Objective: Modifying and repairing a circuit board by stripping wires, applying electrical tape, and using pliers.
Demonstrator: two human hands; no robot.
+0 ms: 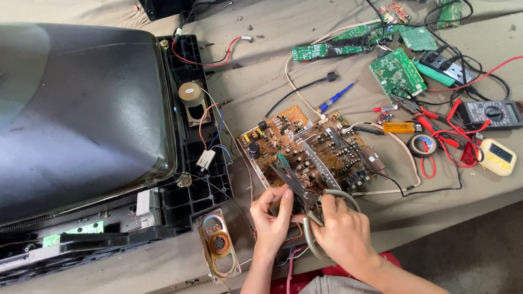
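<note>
A brown circuit board (pixel 308 148) crowded with components lies on the cloth-covered table in front of me. My right hand (pixel 343 231) grips the grey-green handles of a pair of pliers (pixel 301 192), whose jaws point up onto the board's near edge. My left hand (pixel 271 218) pinches something small at the board's near left corner, right beside the plier jaws; what it pinches is hidden by the fingers.
A large old tube television (pixel 66 120) lies face up at left, with a loose oval speaker (pixel 219 244) near it. Green circuit boards (pixel 396 73), a multimeter (pixel 492 113), a yellow meter (pixel 497 157), tape roll (pixel 421 145), blue screwdriver (pixel 336 98) and tangled wires fill the right side.
</note>
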